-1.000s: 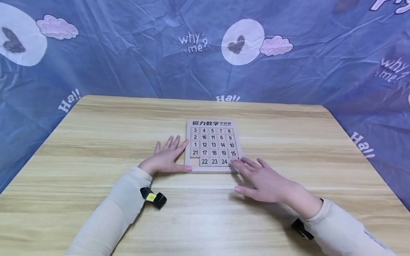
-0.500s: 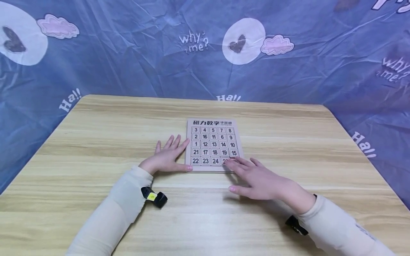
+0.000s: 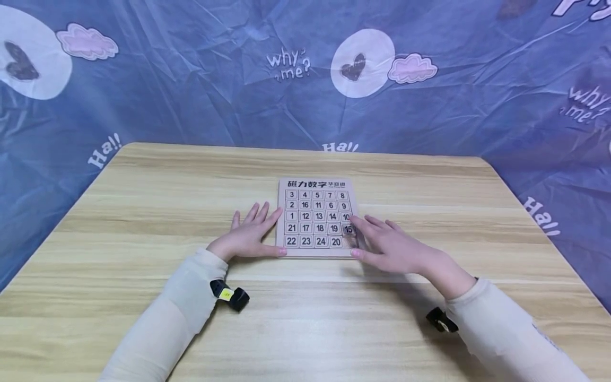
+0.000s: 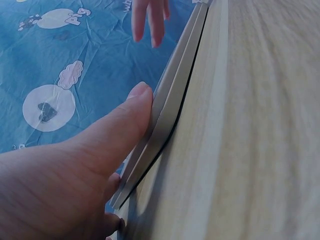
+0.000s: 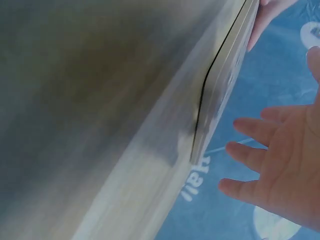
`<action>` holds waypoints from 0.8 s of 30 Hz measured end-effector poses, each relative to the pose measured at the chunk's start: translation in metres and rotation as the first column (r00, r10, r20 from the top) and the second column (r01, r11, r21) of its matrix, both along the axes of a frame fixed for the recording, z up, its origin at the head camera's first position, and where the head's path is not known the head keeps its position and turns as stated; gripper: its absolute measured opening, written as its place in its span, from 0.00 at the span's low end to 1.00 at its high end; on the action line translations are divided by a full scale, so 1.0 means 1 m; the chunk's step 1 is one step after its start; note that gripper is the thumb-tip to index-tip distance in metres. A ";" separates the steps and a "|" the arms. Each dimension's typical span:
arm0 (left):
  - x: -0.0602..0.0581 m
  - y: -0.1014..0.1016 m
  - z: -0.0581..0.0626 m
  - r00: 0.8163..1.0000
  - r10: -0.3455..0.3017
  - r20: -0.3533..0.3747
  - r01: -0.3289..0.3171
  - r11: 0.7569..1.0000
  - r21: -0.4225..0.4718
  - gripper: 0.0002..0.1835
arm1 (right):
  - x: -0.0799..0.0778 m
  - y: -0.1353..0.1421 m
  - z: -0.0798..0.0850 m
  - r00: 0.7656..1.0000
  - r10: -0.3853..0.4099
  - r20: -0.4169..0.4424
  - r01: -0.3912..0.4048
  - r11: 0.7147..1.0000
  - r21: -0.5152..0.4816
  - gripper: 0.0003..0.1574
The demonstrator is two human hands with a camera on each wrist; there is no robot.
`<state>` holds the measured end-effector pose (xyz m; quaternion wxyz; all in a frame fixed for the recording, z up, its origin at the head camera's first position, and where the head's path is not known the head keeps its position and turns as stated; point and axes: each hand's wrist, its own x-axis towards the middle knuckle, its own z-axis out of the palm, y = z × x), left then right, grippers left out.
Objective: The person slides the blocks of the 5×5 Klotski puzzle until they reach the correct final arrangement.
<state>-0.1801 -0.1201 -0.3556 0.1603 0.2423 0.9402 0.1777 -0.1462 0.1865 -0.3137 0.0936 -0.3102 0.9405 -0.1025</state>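
A number sliding puzzle (image 3: 317, 253) lies flat on the table, its numbered tiles in a pale frame. My left hand (image 3: 248, 239) rests against its left edge, fingers spread and thumb on the lower left corner; the left wrist view shows that thumb (image 4: 120, 122) along the edge. Over the right edge is my right hand (image 3: 396, 249), its fingers extended and a fingertip right by tile 10 (image 3: 346, 217). Tile 15 (image 3: 348, 229) lies just below that fingertip, in shade. The bottom row's right corner, beside tile 20 (image 3: 336, 242), holds no tile.
The wood-grain table (image 3: 191, 180) extends around the puzzle on all sides. A blue printed cloth (image 3: 215, 95) hangs behind it. Both sleeved forearms come in from the near edge, each with a black wrist camera (image 3: 236, 298).
The bottom row has slid left, moving the gap from the bottom left to the bottom right corner. My right hand has since moved up toward tiles 10 and 15. My left hand has stayed put.
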 end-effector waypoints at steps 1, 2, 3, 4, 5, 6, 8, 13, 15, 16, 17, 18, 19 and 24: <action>0.000 0.000 0.000 1.000 0.002 0.002 -0.002 1.000 0.001 0.53 | -0.004 0.000 -0.001 1.000 -0.016 0.008 0.016 1.000 -0.005 0.45; 0.000 0.000 -0.001 1.000 0.003 0.003 -0.003 1.000 0.002 0.53 | -0.009 0.000 -0.001 0.999 -0.031 0.013 0.031 0.999 -0.009 0.46; 0.000 0.000 -0.001 1.000 0.005 0.004 -0.005 1.000 0.006 0.53 | -0.013 0.000 -0.002 0.999 -0.044 0.018 0.044 0.999 -0.015 0.46; 0.000 0.000 -0.001 1.000 0.006 0.004 -0.006 1.000 0.008 0.53 | -0.017 -0.001 -0.002 0.998 -0.058 0.023 0.058 0.998 -0.020 0.46; 0.000 0.000 -0.002 1.000 0.008 0.007 -0.008 1.000 0.012 0.54 | -0.021 -0.001 -0.003 0.997 -0.068 0.026 0.069 0.997 -0.021 0.46; 0.000 0.000 -0.003 1.000 0.010 0.008 -0.010 1.000 0.014 0.54 | -0.024 -0.002 -0.003 0.996 -0.078 0.031 0.079 0.997 -0.024 0.46; 0.000 0.000 -0.003 1.000 0.010 0.007 -0.010 1.000 0.014 0.54 | -0.029 -0.003 -0.004 0.995 -0.094 0.039 0.095 0.995 -0.023 0.47; 0.001 0.000 0.000 1.000 0.009 0.007 -0.009 1.000 -0.001 0.53 | -0.036 -0.007 -0.007 0.992 -0.110 0.059 0.111 0.994 -0.022 0.47; 0.001 0.001 0.001 1.000 0.012 0.009 -0.012 1.000 -0.002 0.53 | -0.037 -0.007 -0.008 0.992 -0.109 0.062 0.111 0.993 -0.026 0.47; 0.002 0.001 0.002 1.000 0.014 0.012 -0.014 1.000 -0.002 0.53 | -0.038 -0.008 -0.009 0.992 -0.107 0.061 0.109 0.994 -0.028 0.47; 0.002 0.001 0.002 1.000 0.016 0.012 -0.015 1.000 -0.001 0.53 | -0.039 -0.008 -0.009 0.993 -0.106 0.059 0.108 0.994 -0.030 0.47; 0.002 0.001 0.001 1.000 0.016 0.012 -0.016 1.000 -0.001 0.53 | -0.039 -0.009 -0.009 0.993 -0.105 0.060 0.107 0.994 -0.033 0.47; 0.002 0.001 0.001 1.000 0.017 0.013 -0.017 1.000 0.001 0.53 | -0.039 -0.009 -0.009 0.993 -0.105 0.061 0.107 0.994 -0.035 0.47; 0.001 0.001 0.001 1.000 0.016 0.016 -0.016 1.000 0.009 0.53 | -0.040 -0.011 -0.009 0.993 -0.099 0.059 0.101 0.994 -0.039 0.46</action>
